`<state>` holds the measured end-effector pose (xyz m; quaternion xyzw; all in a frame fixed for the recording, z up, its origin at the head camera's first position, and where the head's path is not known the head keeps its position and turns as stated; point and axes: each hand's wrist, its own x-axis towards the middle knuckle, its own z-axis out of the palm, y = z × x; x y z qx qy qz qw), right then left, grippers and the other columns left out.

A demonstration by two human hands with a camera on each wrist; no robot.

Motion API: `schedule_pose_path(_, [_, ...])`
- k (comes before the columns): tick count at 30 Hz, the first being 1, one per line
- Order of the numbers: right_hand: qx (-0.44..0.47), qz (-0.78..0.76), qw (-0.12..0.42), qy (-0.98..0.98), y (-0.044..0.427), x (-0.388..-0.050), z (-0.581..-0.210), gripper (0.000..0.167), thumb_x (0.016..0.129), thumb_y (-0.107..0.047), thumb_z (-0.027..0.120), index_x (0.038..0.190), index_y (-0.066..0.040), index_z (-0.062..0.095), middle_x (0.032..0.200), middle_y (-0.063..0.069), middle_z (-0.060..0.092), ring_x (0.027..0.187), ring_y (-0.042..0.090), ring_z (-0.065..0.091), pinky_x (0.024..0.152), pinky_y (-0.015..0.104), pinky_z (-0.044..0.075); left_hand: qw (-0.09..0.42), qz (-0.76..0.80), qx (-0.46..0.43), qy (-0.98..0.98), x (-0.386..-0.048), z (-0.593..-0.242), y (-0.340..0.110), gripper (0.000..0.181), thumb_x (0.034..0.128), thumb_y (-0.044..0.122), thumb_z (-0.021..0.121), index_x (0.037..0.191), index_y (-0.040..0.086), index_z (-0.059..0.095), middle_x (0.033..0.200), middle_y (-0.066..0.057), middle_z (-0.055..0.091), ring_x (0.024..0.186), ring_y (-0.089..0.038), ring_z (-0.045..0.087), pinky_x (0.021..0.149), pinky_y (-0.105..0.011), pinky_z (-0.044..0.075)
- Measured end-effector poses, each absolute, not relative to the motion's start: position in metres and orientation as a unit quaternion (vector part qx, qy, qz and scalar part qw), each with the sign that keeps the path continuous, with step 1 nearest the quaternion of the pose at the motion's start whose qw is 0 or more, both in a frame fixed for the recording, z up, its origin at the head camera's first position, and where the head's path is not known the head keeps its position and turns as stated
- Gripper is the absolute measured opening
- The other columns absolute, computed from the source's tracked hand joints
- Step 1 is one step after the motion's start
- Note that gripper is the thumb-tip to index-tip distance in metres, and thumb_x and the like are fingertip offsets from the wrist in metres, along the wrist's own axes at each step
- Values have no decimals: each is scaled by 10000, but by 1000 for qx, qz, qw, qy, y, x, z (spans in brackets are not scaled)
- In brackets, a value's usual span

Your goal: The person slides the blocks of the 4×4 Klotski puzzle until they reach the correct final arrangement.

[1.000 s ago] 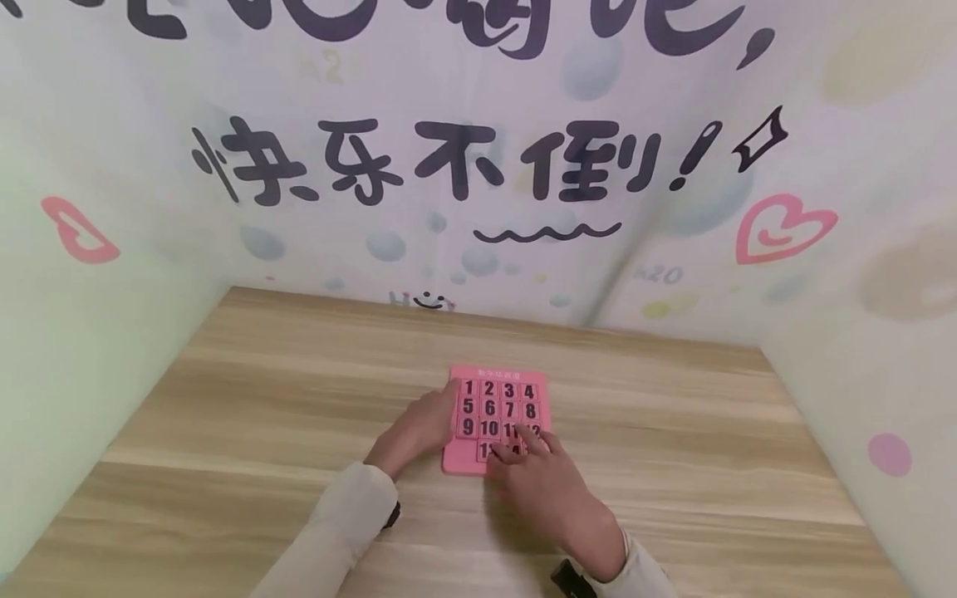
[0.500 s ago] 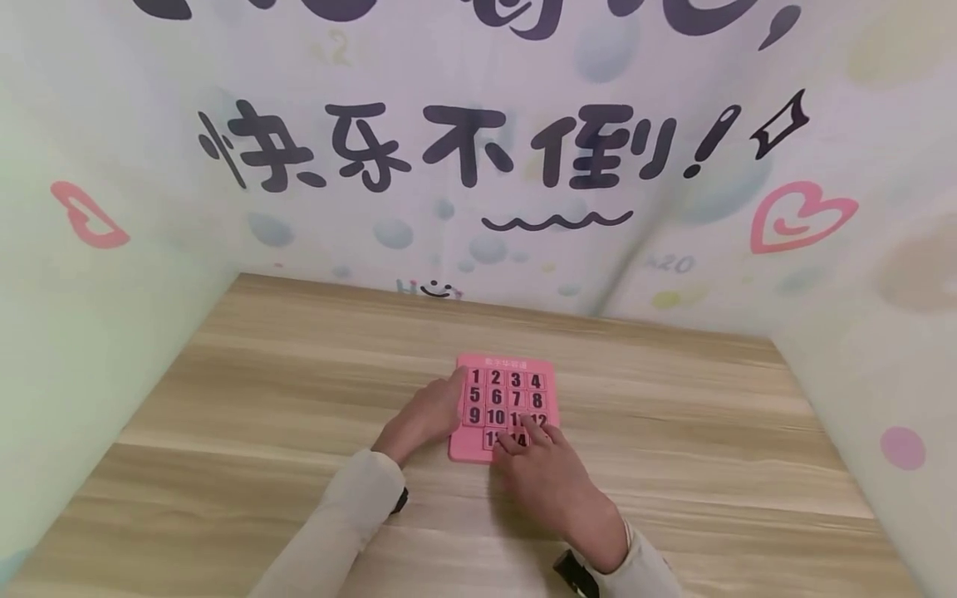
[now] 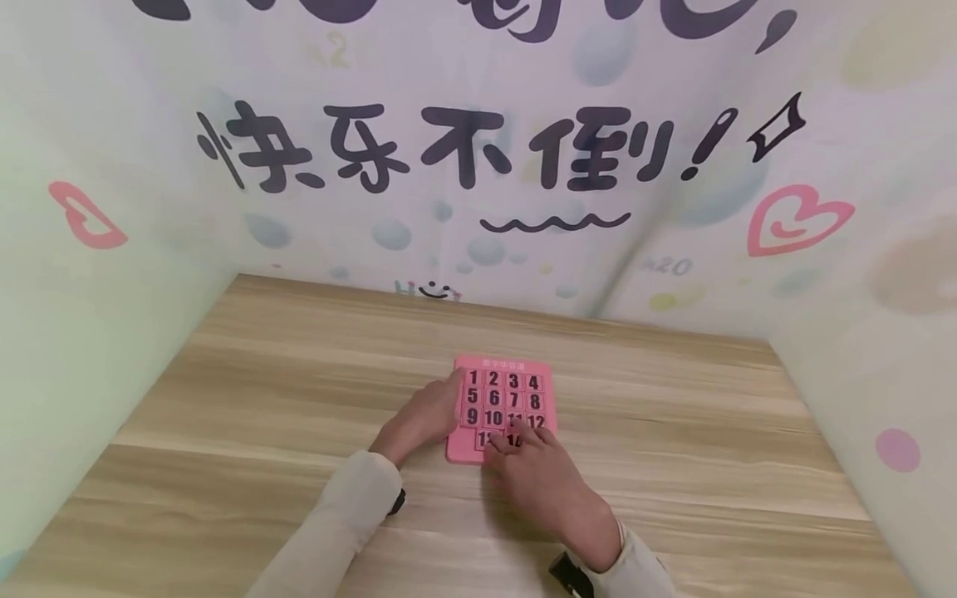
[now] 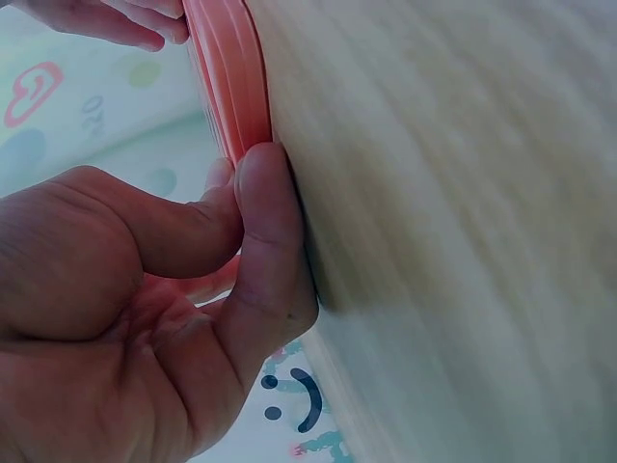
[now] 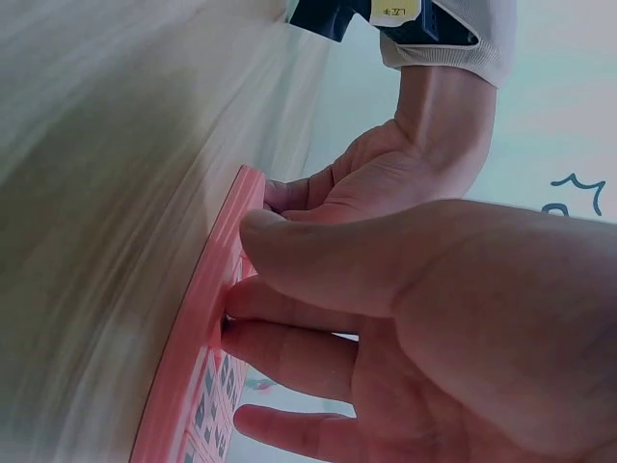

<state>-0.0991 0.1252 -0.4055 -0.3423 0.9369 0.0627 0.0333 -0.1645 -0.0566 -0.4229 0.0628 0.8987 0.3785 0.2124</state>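
A pink sliding number puzzle (image 3: pixel 462 456) lies flat on the wooden table. Rows 1 to 12 stand in order; below them the 13 tile (image 3: pixel 481 438) and the 14 tile are partly covered by fingers. A gap shows at the bottom left corner, and the bottom right corner is hidden. At the puzzle's left edge my left hand (image 3: pixel 423 421) pinches the frame (image 4: pixel 231 77) between thumb and fingers. My right hand (image 3: pixel 544 484) reaches over the lower right part, its fingertips touching the bottom-row tiles. The right wrist view shows its thumb (image 5: pixel 265 231) by the near edge.
The wood-grain table (image 3: pixel 284 357) stretches around the puzzle on all sides. A printed wall sheet (image 3: pixel 359 241) with large black characters rises behind its far edge, and pale walls flank both sides. A dark wrist strap (image 3: pixel 571 575) sits at my right cuff.
The 13 tile has slid slightly left toward the corner gap, with my right fingers on the bottom row. My left hand keeps its grip. The head view has shifted a little.
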Motion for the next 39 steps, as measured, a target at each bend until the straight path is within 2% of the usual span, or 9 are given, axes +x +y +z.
schedule_pose_path(8, [-344,57,20,937,124,-100,-408,245,976,-218,581,1181,-163,704,1300,-3,662,1255,311,564,1009,499,467,214,375,59,900,-166,-423,-57,727,956,-22,503,1588,58,152,868,-105,583,578,-163,506,510,-255,434])
schedule_pose_path(16, [-331,47,40,942,122,-97,-408,315,991,-275,570,1257,-153,684,1364,11,622,1305,317,535,1056,507,435,209,367,66,904,-166,-423,-55,724,954,-25,509,1584,46,160,910,-131,594,594,-167,513,521,-261,438])
schedule_pose_path(25, [-332,66,38,940,119,-95,-410,337,1006,-245,535,1302,-139,656,1392,12,599,1325,325,516,1076,505,420,204,361,63,908,-166,-424,-56,713,955,-30,509,1582,44,177,1110,-204,607,609,-179,493,543,-267,433])
schedule_pose_path(31, [-331,83,57,938,116,-92,-409,367,1006,-186,510,1352,-120,614,1432,26,563,1357,330,481,1087,510,409,207,364,60,906,-165,-423,-55,713,958,-25,505,1585,55,174,1074,-195,609,609,-179,484,550,-271,431])
schedule_pose_path(39, [-336,81,75,935,114,-91,-411,403,1021,-204,485,1407,-121,562,1489,33,499,1397,334,429,1114,503,381,211,372,53,902,-165,-423,-56,686,985,3,475,1590,70,158,1109,-200,599,559,-160,488,490,-247,416])
